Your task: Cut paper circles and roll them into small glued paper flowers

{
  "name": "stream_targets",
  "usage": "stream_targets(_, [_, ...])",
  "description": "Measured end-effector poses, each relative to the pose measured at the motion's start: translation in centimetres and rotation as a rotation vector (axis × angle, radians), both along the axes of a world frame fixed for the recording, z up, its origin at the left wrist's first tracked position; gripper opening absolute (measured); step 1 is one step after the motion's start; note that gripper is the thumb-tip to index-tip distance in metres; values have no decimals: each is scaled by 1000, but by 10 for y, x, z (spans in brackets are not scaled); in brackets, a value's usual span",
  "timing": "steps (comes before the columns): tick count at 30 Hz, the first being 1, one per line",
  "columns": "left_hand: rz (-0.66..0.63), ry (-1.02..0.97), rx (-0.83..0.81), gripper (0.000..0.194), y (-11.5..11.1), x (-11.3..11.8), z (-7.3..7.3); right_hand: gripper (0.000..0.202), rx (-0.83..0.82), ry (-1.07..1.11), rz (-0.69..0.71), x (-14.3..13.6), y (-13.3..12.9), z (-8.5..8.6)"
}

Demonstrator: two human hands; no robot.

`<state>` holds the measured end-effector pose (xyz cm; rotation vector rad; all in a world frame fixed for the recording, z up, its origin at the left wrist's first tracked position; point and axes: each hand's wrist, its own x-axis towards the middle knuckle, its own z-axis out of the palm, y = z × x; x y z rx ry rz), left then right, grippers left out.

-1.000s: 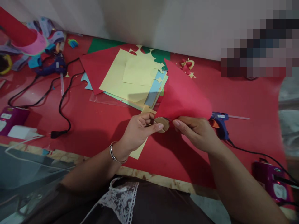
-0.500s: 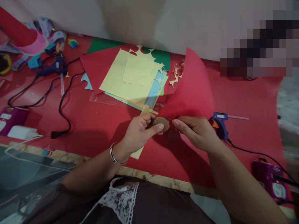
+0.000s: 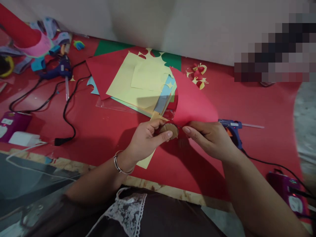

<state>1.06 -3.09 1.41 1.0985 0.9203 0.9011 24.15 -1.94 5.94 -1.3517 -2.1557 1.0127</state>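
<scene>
Between the thumb and fingers of my left hand [image 3: 150, 138] is a small round cardboard disc [image 3: 171, 130], held tilted above the table. Close to its right, my right hand [image 3: 207, 136] pinches the lower edge of a red paper sheet [image 3: 192, 103]. That sheet stands up and curls over toward the left. The gap between the disc and the paper's edge is narrow, and I cannot tell whether they touch. A narrow pale yellow strip [image 3: 146, 161] lies under my left hand.
Yellow sheets [image 3: 120, 82] with cut-outs lie over red, green and blue paper. Paper scraps [image 3: 198, 74] sit behind. A blue glue gun [image 3: 233, 126] lies at right, another glue gun [image 3: 59, 69] at left, with black cords. Purple power boxes [image 3: 16, 125] stand at both sides.
The red sheet's upper part has swung left and down, uncovering the scraps behind it. Both hands keep nearly the same place and grip.
</scene>
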Motion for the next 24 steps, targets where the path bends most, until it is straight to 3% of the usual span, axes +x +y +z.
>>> stream_targets(14, [3,-8,-5,29,0,1,-1,49,-78,32,40,0,3,4])
stream_targets(24, [-75,65,60,28,3,-3,-2,56,48,-11,62,-1,3,4])
